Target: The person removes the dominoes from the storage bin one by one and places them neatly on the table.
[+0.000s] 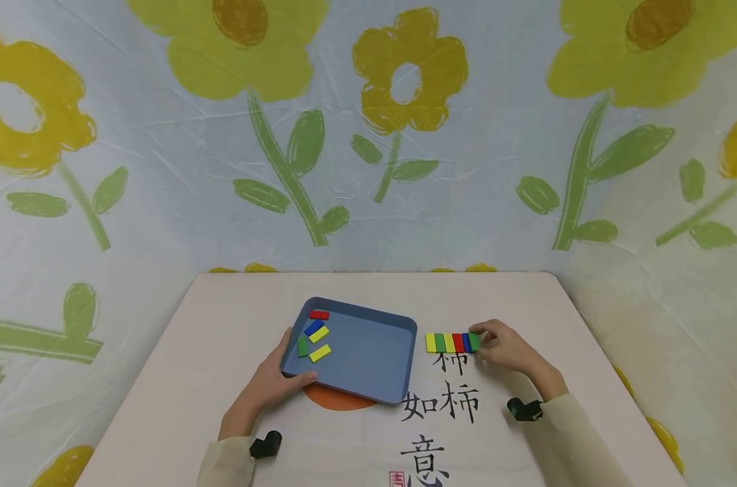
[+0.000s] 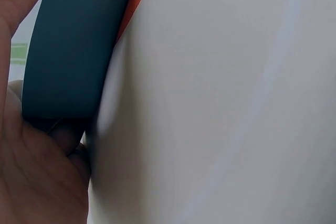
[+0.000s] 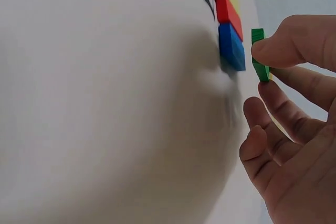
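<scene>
My right hand [image 1: 507, 348] pinches a green block [image 3: 259, 56] between thumb and fingers at the right end of a row. In the right wrist view this block is apart from the blue block [image 3: 231, 48], the row's last one. A red block [image 1: 458, 343], then yellow and green ones, continue the row leftward, side by side. My left hand [image 1: 268, 382] grips the left front corner of a blue-grey tray [image 1: 368, 352], thumb along its front rim. In the left wrist view, fingers curl beneath the tray's wall [image 2: 79, 51]. Several loose blocks lie in the tray's left part, among them a yellow block [image 1: 320, 353].
The pale tabletop [image 1: 234, 325] bears black brush characters [image 1: 441, 402] and an orange printed shape [image 1: 338, 399], partly covered by the tray. Flowered fabric [image 1: 405, 169] hangs behind and at both sides. A dark device [image 1: 525, 409] is on each wrist.
</scene>
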A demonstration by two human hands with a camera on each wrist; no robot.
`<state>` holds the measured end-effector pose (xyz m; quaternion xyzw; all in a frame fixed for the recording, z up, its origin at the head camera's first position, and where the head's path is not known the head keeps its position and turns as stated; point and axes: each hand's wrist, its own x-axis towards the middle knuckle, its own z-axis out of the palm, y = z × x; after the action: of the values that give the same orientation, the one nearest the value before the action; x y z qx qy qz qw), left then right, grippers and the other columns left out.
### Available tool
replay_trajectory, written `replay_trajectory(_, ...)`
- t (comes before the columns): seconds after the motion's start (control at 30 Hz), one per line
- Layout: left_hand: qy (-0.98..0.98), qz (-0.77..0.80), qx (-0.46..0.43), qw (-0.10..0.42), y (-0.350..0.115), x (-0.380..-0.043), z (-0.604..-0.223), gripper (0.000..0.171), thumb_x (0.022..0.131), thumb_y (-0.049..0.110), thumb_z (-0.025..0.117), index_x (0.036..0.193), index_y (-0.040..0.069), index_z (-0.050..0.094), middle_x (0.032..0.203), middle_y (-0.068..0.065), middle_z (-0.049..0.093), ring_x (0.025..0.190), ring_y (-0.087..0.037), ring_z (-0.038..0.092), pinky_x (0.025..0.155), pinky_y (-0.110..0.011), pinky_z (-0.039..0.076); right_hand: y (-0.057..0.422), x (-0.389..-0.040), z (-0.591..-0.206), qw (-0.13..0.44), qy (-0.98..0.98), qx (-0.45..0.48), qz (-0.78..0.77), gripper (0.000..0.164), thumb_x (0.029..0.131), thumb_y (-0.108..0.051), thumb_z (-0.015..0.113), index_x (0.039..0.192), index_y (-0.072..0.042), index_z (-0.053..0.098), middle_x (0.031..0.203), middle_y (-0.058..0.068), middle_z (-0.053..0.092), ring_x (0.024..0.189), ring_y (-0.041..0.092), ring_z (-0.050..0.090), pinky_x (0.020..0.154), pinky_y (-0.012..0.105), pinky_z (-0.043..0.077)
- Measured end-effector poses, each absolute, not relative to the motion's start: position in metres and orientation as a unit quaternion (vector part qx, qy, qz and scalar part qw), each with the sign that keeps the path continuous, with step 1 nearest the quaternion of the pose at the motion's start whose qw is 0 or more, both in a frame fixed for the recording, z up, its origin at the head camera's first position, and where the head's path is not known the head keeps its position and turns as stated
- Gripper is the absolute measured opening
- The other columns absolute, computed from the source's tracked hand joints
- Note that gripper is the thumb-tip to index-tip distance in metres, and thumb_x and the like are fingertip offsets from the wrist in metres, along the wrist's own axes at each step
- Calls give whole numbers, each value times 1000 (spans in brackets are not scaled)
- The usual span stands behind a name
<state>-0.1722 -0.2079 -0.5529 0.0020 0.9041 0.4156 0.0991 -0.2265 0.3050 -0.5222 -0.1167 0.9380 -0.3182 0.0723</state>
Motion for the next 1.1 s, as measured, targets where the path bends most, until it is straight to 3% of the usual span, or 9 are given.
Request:
replay_trajectory(0.2,903,418,0,97,-207,-172,-553,121,81,61,79,168,24,3,172,-15,19,155,-44,24,120,-68,27,318,-229,-529,75,940,-110,-315,49,81,-4,73,130,1,65,126,21,62,103,32,59,85,49,56)
replay_trajectory(0.53,905,414,5,96,-206,-171,-554,120,82,62,79,168,26,2,172,-14,19,155,-44,24,120,-68,27,320,-232,-536,78,940,-116,-312,49,79,0,71,128,2,66,115,17,60,90,24,52,72,34,46)
replay_trajectory(1.1,905,415,-6,95,-207,-170,-554,120,81,62,79,168,26,4,172,-15,20,155,-45,24,120,-68,28,313,-233,-536,80,945,-110,-297,49,81,-4,73,130,-2,66,117,15,58,92,25,50,72,34,44)
